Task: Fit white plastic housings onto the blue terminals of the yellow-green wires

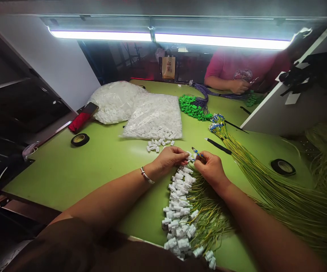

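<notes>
My left hand (171,159) is closed, pinching a small white plastic connector (190,156) between thumb and fingertips. Just beside it, my right hand (212,169) is closed around a few yellow-green wires with blue crimped terminals (196,152) poking out past the fingers. The two hands nearly meet over the mat. Below them lies a long row of white connectors (180,204) fitted on yellow-green wires (211,219). Beyond my left hand is a small heap of loose white connectors (158,144), in front of a clear bag of connectors (154,117).
A second full bag (116,100), black tape rolls (79,139) (282,167) and a red-and-black item (83,118) lie around. To the right are a black-handled tool (218,146) and a thick wire bundle (248,170). Green connectors (193,107) and a co-worker's hand (239,86) are farther back.
</notes>
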`<act>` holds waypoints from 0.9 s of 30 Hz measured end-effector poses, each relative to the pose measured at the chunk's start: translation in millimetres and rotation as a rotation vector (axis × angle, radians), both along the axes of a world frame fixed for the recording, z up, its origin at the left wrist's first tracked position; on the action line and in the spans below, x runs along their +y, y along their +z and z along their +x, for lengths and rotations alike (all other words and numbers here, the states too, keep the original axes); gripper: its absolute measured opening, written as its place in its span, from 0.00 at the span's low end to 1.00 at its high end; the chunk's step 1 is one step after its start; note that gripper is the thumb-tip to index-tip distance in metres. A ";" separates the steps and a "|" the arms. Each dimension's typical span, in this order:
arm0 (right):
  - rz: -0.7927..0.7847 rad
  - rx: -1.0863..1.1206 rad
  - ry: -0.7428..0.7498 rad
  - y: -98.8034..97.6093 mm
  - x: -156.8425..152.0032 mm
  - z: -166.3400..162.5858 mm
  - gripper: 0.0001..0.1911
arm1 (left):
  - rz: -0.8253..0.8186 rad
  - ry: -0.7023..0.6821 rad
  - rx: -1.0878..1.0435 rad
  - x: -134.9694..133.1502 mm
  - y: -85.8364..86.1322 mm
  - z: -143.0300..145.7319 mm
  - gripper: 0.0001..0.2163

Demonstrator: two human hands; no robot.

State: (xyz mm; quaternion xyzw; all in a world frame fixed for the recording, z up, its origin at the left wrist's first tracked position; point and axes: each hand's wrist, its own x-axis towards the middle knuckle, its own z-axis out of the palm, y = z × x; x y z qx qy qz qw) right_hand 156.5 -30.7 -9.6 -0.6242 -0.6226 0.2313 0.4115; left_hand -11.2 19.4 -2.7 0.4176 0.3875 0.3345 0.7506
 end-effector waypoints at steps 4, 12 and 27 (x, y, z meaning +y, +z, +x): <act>-0.013 0.059 0.022 -0.5 0.2 -1.9 0.05 | -0.025 0.045 -0.008 -4.0 3.5 5.0 0.13; -0.063 0.143 0.052 1.4 -0.1 -4.7 0.08 | -0.080 0.101 -0.050 -9.3 4.8 16.1 0.10; -0.253 0.358 0.102 3.5 6.2 2.2 0.07 | -0.012 0.060 -0.029 -8.1 4.9 12.7 0.12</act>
